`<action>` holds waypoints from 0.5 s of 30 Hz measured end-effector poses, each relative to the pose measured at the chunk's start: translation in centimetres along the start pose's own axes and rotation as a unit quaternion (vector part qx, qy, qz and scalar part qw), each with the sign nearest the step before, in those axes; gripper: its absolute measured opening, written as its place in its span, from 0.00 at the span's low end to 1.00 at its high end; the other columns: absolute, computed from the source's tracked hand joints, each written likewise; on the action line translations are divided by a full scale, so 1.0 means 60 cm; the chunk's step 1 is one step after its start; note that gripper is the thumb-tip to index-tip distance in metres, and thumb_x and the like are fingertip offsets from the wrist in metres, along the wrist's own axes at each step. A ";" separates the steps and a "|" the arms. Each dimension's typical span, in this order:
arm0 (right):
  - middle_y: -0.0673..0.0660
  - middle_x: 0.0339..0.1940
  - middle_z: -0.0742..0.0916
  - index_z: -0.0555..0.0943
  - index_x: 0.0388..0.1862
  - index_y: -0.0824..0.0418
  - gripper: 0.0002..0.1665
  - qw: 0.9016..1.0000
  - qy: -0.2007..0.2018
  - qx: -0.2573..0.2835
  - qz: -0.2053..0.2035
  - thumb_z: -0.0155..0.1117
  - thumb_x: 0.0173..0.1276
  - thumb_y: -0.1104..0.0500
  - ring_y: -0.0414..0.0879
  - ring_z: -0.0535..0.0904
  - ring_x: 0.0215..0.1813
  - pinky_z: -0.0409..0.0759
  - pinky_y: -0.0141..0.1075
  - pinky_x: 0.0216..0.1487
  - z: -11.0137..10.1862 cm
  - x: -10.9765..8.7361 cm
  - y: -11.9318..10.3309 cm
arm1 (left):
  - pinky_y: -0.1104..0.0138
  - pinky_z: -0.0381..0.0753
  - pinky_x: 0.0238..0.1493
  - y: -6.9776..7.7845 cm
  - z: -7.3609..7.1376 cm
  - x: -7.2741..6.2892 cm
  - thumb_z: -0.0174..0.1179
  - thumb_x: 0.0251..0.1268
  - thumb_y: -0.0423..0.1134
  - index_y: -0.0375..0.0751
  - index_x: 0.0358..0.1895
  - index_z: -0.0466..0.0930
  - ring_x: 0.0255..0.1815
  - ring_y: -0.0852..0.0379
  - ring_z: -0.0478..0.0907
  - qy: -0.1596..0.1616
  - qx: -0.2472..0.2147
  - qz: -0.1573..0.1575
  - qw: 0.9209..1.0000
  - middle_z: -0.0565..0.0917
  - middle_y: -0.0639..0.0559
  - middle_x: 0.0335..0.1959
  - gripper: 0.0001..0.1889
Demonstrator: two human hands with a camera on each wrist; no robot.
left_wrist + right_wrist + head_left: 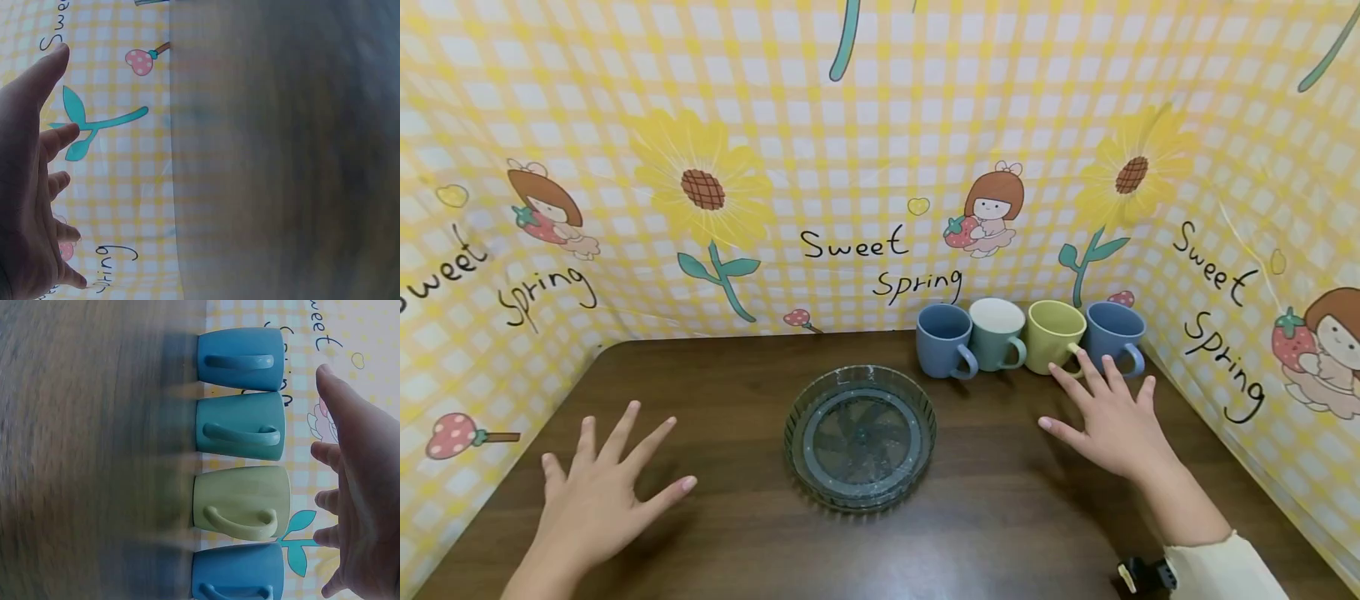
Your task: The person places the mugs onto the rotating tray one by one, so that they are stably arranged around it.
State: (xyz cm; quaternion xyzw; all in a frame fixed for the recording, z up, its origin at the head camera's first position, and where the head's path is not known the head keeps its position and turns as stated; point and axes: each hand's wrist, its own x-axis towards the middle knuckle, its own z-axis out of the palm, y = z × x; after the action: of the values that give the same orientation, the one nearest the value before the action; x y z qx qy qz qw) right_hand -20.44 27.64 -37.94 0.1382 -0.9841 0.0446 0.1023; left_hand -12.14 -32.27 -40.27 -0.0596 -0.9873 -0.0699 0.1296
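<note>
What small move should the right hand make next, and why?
Probably lower the right hand toward the yellow mug: the spread fingers hold nothing, overlap this mug in the head view, and appear higher than it in the right wrist view.

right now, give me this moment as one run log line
left hand: empty, fingers spread | right hand: empty, fingers spread, nearest four mugs | clear dish: on table, between hands

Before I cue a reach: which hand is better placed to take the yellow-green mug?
Likely the right hand: empty, spread open, close to the yellow-green mug. The left hand, also empty, is farther away, left of the clear dish.
</note>
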 end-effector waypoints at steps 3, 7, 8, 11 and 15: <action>0.66 0.78 0.54 0.58 0.78 0.49 0.49 1.000 0.008 0.005 -0.001 0.52 0.65 0.26 0.74 0.48 0.73 0.33 0.82 0.56 0.002 -0.001 -0.001 | 0.20 0.22 0.49 0.004 0.001 0.005 0.58 0.60 0.67 0.61 0.78 0.51 0.70 0.20 0.27 0.004 -0.022 0.006 1.000 0.35 0.47 0.79 0.45; 0.66 0.78 0.55 0.59 0.77 0.49 0.49 1.000 0.021 0.018 -0.004 0.54 0.65 0.27 0.73 0.49 0.73 0.36 0.81 0.58 0.007 -0.002 0.001 | 0.18 0.27 0.48 0.008 0.004 0.012 0.60 0.61 0.64 0.59 0.78 0.52 0.70 0.18 0.31 0.008 -0.056 0.013 0.998 0.37 0.43 0.79 0.44; 0.66 0.78 0.55 0.60 0.77 0.49 0.48 0.999 0.026 0.023 -0.006 0.54 0.65 0.27 0.73 0.49 0.74 0.37 0.81 0.58 0.009 -0.001 0.002 | 0.18 0.28 0.47 0.010 0.005 0.013 0.60 0.61 0.64 0.59 0.78 0.52 0.70 0.18 0.31 0.007 -0.065 0.013 0.998 0.38 0.42 0.79 0.44; 0.66 0.78 0.57 0.61 0.76 0.50 0.48 0.999 0.037 0.035 -0.010 0.56 0.65 0.28 0.71 0.50 0.74 0.40 0.80 0.59 0.012 0.001 0.001 | 0.17 0.33 0.46 0.017 0.005 0.020 0.61 0.61 0.62 0.58 0.77 0.54 0.70 0.18 0.34 0.007 -0.096 0.012 0.995 0.41 0.39 0.79 0.43; 0.66 0.77 0.58 0.62 0.76 0.51 0.47 0.998 0.048 0.048 -0.017 0.57 0.65 0.30 0.71 0.51 0.74 0.44 0.79 0.60 0.013 0.003 -0.002 | 0.16 0.40 0.45 0.027 0.005 0.030 0.63 0.62 0.59 0.57 0.77 0.56 0.70 0.18 0.37 0.004 -0.145 0.010 0.989 0.44 0.37 0.78 0.41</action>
State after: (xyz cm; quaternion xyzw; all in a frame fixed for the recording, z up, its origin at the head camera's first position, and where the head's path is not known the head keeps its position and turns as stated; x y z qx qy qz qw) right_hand -20.73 27.37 -38.62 0.1573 -0.9723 0.0964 0.1437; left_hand -13.69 -30.46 -39.88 -0.0873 -0.9655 -0.2114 0.1244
